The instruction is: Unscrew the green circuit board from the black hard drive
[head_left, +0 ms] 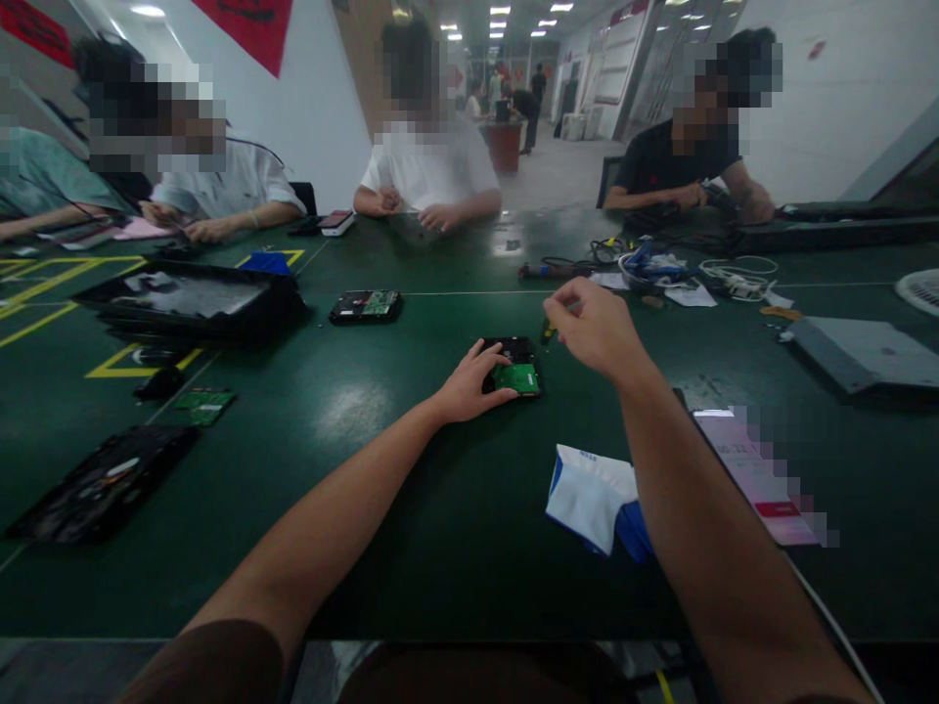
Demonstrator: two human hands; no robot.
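A hard drive (519,376) lies on the green table with its green circuit board facing up. My left hand (475,384) grips it from the left, thumb along the near edge and fingers over the top. Just right of the drive, my right hand (591,323) is closed in a pinch on a small screwdriver (548,330) with a yellow and dark handle. Its tip points down by the drive's right side; whether it touches anything, I cannot tell. Farther back on the left, a second hard drive (365,306) lies with its board showing.
Black trays (198,293) are stacked at left, with a loose circuit board (205,404) and a black casing (107,479) nearer. A white-blue cloth (594,494) and a phone (755,469) flank my right forearm. Cables (652,262) and a grey box (866,347) lie right. Several people sit opposite.
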